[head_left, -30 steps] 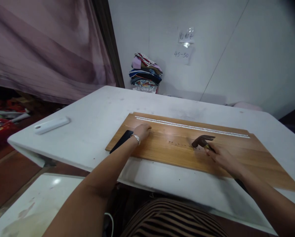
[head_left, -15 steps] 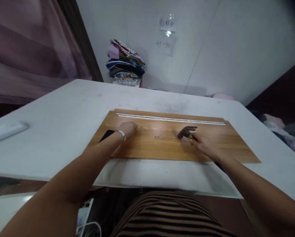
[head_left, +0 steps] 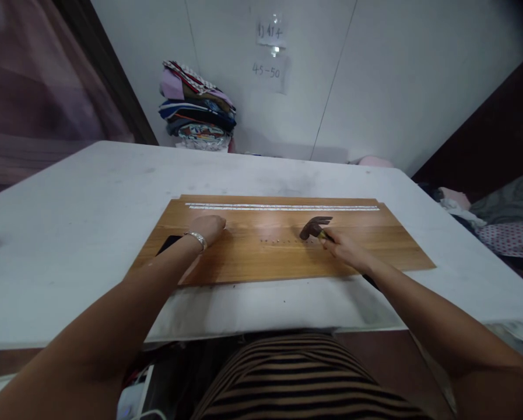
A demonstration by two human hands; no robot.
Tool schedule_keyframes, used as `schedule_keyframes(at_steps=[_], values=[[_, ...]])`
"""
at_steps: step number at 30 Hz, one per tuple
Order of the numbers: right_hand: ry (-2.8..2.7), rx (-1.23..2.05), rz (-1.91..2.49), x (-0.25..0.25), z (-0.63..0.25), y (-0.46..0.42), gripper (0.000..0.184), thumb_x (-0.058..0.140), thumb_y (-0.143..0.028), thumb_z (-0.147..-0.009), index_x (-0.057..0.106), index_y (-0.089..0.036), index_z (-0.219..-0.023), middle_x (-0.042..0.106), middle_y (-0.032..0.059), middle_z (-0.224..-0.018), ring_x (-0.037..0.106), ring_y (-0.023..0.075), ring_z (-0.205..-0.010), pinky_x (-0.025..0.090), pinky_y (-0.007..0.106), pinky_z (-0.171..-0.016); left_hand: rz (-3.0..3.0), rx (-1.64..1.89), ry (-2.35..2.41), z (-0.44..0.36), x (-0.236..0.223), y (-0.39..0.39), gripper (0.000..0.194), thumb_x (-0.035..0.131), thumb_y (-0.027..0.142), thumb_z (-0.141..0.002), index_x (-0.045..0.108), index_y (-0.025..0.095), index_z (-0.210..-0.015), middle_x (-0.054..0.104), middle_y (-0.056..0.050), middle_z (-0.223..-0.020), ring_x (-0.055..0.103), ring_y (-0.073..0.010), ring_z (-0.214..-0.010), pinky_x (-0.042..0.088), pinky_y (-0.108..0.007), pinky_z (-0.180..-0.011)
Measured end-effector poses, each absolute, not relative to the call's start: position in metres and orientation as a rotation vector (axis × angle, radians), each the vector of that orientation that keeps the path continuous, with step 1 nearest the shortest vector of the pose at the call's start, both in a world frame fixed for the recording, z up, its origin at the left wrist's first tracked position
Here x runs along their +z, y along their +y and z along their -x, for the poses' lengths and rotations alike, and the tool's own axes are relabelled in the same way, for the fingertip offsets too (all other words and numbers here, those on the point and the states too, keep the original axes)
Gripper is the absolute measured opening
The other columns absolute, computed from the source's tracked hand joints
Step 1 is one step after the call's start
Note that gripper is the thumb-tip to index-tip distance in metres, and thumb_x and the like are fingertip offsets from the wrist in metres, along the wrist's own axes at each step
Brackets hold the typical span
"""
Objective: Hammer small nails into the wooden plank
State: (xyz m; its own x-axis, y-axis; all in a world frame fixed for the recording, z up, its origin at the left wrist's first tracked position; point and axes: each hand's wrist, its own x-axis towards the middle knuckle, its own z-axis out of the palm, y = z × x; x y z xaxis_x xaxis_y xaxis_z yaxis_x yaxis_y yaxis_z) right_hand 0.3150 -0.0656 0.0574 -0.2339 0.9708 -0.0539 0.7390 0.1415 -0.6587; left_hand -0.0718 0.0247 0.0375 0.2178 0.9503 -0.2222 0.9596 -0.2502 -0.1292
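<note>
On the counter (head_left: 261, 309) lies a wooden board (head_left: 252, 262). Above it, the right hand (head_left: 342, 248) grips a hammer (head_left: 314, 228) near a row of nail-like specks (head_left: 277, 241); the left hand (head_left: 206, 226) is curled, its contents unclear. Pale strips (head_left: 283, 207) run beyond.

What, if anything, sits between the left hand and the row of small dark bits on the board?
Nothing visible does: only bare wooden board shows between the left hand and the row of small dark bits. The hammer, held in the right hand, is by the row's right end, outside that gap.
</note>
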Motion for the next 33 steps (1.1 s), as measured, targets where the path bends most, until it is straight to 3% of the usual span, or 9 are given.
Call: schedule_keyframes(at_steps=[14,24,33], values=[[-2.049,0.772,1.61,0.055,-0.318,-0.065,0.018,0.052,-0.03,-0.089,0.065,-0.019,-0.093,0.066,0.0048,-0.077,0.061,0.0223,-0.078,0.047,0.033,-0.076,-2.578,-0.01,1.799,0.027,0.021,-0.013,0.029,0.044,0.018,-0.099,0.073,0.016,-0.1,0.072,-0.014,-0.105,0.068,-0.0261,-0.102,0.051,-0.034,-0.081],[-2.057,0.805,1.61,0.048,-0.317,-0.061,0.019,0.054,-0.025,-0.088,0.069,-0.017,-0.097,0.07,0.0066,-0.085,0.062,0.0216,-0.079,0.048,0.034,-0.077,-2.561,0.349,1.689,0.017,-0.021,-0.004,0.033,0.042,0.018,-0.099,0.073,0.017,-0.111,0.07,-0.014,-0.125,0.063,-0.0264,-0.117,0.048,-0.04,-0.103],[-2.039,0.793,1.618,0.049,-0.318,-0.061,0.025,0.054,-0.026,-0.089,0.07,-0.017,-0.106,0.074,0.0105,-0.1,0.066,0.0262,-0.093,0.049,0.037,-0.085,-2.552,0.501,1.687,0.023,-0.038,0.005,0.032,0.042,0.026,-0.099,0.071,0.017,-0.111,0.071,-0.013,-0.127,0.062,-0.0269,-0.121,0.047,-0.043,-0.109]])
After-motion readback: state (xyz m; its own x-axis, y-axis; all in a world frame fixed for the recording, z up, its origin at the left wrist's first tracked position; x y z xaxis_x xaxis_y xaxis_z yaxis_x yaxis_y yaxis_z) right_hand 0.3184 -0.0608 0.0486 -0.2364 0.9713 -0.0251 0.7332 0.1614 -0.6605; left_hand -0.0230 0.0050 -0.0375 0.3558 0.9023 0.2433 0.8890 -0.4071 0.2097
